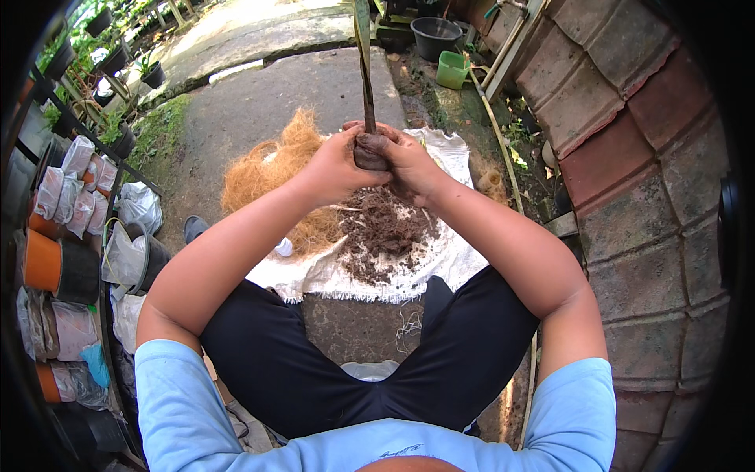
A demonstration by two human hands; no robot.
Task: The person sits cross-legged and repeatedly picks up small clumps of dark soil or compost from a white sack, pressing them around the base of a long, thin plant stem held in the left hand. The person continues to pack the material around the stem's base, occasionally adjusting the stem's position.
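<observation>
Both my hands are wrapped around a dark ball of soil (370,158) at the base of an upright plant (367,76) with a long leaf. My left hand (339,165) cups the ball from the left, fingers behind it. From the other side, my right hand (407,156) presses it, thumb across the top. Wet soil coats the fingers. Below lies a heap of loose dark soil (386,227) on a white woven sack (451,236) with a frayed edge. A tangle of brown plant fibre (265,171) is piled left of the soil, partly behind my left forearm.
Shelves on the left hold plastic-wrapped bundles (76,197), pots (76,271) and potted plants (118,133). A black basin (436,36) and a green container (452,69) stand at the back right. A bamboo pole (498,133) runs beside a sloping stack of roof tiles (631,248).
</observation>
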